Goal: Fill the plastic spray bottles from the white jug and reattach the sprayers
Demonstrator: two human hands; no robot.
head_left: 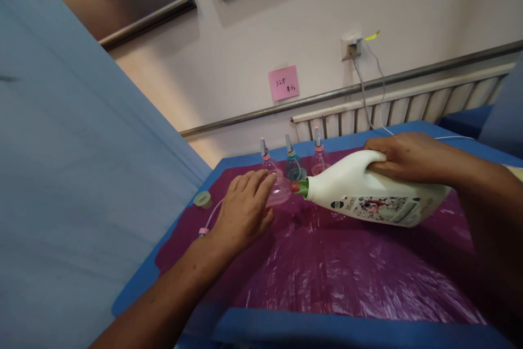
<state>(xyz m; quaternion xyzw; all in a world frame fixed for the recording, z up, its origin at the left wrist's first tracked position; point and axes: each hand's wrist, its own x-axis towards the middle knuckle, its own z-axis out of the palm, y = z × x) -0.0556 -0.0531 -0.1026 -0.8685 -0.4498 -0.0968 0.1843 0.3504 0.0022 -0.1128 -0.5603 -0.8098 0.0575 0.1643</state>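
Observation:
My right hand (pixel 392 155) grips the handle of a white laundry detergent jug (pixel 379 202), tilted on its side with its mouth pointing left. A green spout (pixel 303 188) shows in that mouth. Against the spout lies the reddish neck of a clear pinkish bottle (pixel 280 192), tipped toward the jug. My left hand (pixel 245 204) is closed around this bottle from the left; its fingertips are partly hidden. I cannot tell whether liquid is flowing. Beside my left wrist lies a pump top with a pink collar (pixel 203 231) and a thin tube.
Behind the hands stand a pink-collared pump bottle (pixel 266 158), a blue-liquid pump bottle (pixel 295 166) and another pink one (pixel 319 161). A pale green cap (pixel 202 200) lies left on the purple plastic sheet (pixel 327 273). A blue curtain (pixel 81 175) hangs left; a radiator (pixel 404 104) lines the wall.

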